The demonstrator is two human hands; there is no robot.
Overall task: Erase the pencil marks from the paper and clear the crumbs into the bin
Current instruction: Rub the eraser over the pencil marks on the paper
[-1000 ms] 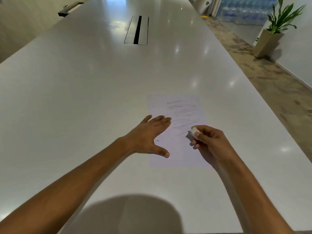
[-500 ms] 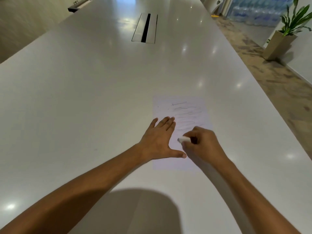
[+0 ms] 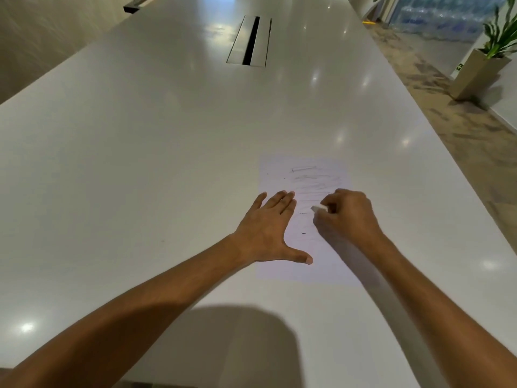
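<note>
Head view: paper [image 3: 330,271] flat on counter [image 3: 167,163]. Left hand [image 3: 268,231] splayed open, pinning its left edge. Right hand [image 3: 345,217] closed around eraser [image 3: 319,209], tip at mid-sheet marks [image 3: 307,177]. Step: erasing. Next: rub upper scribbles; no bin in view.

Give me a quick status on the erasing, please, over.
Left hand flat, pinning paper. Right hand shut on eraser, on the sheet. Pencil marks remain. Nothing in the way.
</note>
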